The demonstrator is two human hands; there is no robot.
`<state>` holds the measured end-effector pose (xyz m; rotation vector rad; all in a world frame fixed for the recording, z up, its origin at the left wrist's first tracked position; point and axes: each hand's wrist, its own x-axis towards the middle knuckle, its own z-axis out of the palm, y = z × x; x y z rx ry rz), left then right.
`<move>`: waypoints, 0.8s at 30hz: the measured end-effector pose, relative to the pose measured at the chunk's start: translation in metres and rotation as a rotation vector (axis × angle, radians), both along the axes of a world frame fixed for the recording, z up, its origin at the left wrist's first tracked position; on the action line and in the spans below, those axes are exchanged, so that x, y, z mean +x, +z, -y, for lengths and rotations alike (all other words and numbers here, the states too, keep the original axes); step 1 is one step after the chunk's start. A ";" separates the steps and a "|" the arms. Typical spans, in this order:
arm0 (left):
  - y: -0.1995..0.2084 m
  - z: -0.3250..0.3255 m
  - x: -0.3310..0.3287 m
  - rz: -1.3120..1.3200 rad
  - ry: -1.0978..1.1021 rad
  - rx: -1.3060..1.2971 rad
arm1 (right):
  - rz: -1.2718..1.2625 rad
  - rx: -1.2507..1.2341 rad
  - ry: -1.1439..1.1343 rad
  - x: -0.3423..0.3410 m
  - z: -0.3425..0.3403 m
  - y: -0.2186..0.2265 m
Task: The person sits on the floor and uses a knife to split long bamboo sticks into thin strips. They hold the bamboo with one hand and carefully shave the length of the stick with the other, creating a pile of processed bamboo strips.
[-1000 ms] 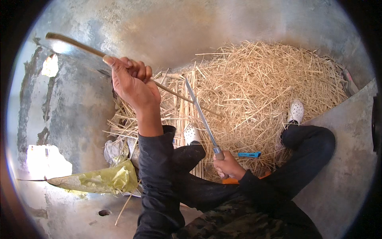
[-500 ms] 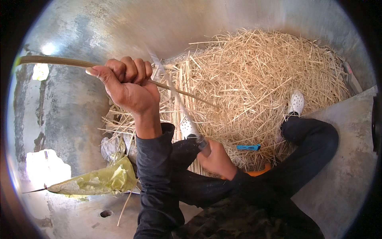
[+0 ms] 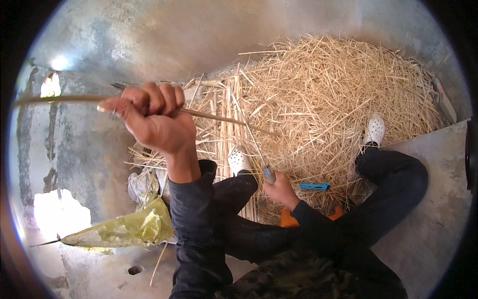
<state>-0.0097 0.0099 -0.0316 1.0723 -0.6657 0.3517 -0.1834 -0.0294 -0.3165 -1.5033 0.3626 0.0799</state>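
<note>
My left hand is closed in a fist around a long thin bamboo strip, raised above the floor. The strip runs out past the left edge, and its other end slopes down toward the pale shavings. In my right hand, lower and closer to me, is the grey handle of a long, narrow-bladed knife. Its blade points up and away, crossing the strip to the right of my left fist. Whether the blade touches the strip is hard to tell.
A big heap of shavings lies ahead, with straight strips at its left. A blue tool rests on shavings near my right hand, an orange object below. White clogs are on my feet. A yellowish sack sits left.
My right hand has moved slightly right and away, and the knife blade now crosses the strip farther from my left fist. My left hand has shifted slightly left and toward me with the strip.
</note>
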 end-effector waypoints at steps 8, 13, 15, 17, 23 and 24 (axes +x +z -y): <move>0.000 0.001 -0.006 -0.010 0.021 -0.004 | 0.151 0.018 -0.052 0.003 -0.014 0.062; -0.002 -0.007 0.000 -0.001 0.059 -0.020 | -0.110 0.220 -0.012 0.011 0.009 0.039; -0.004 -0.002 -0.005 -0.045 0.093 -0.036 | -0.008 0.225 -0.047 -0.002 -0.003 0.090; 0.000 0.008 -0.007 -0.031 0.079 -0.029 | 0.205 -0.023 -0.009 0.007 0.002 0.113; 0.003 0.024 -0.024 -0.060 0.037 -0.059 | -0.089 -0.025 -0.026 0.009 0.018 -0.020; 0.001 0.025 -0.026 -0.068 0.032 -0.057 | -0.080 -0.123 -0.025 0.008 0.019 -0.033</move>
